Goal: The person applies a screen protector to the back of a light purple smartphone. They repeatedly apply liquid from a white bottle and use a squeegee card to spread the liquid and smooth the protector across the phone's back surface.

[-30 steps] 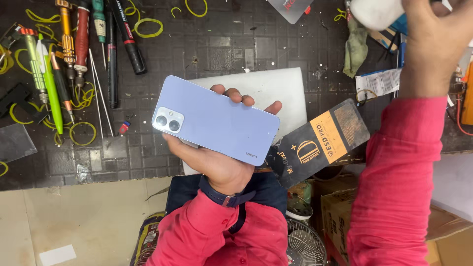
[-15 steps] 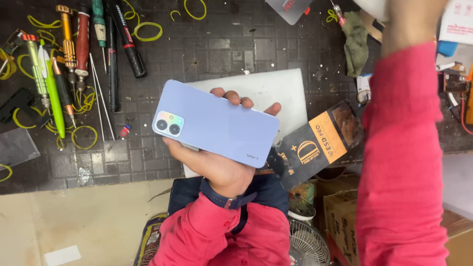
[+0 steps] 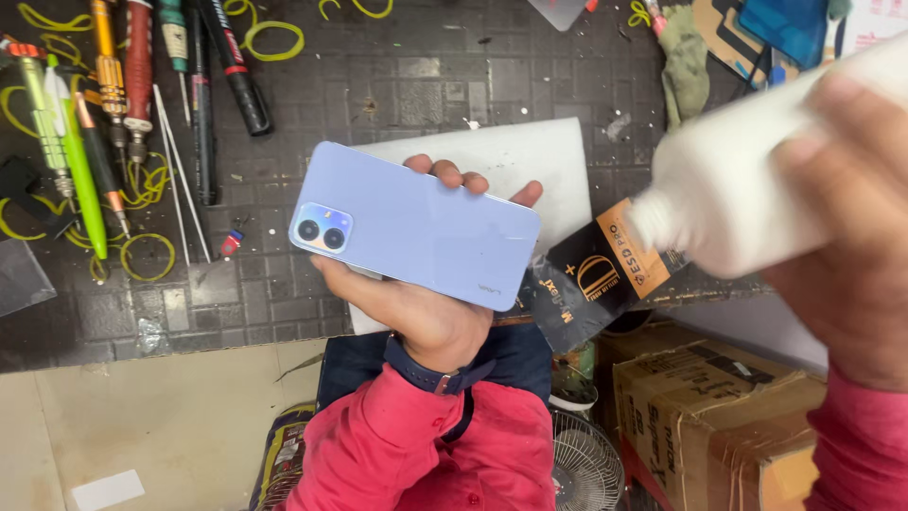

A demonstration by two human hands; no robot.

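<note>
Dark gridded mat point(image 3: 397, 85) lies under your hands. Your left hand point(image 3: 416, 303) grips a light blue phone point(image 3: 416, 227), back side up, above a white board point(image 3: 530, 161). Your right hand point(image 3: 842, 255) is closed around a blurred white bottle point(image 3: 738, 199), just right of the phone. Screwdrivers point(image 3: 123, 95) lie far left.

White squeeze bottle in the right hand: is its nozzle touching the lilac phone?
Apart. The head view shows the bottle nozzle right of the phone, with a black pouch between.

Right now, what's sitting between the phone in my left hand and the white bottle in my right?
In the head view, a black and orange packet lies between the lilac phone and the white bottle, beside the white pad.
</note>
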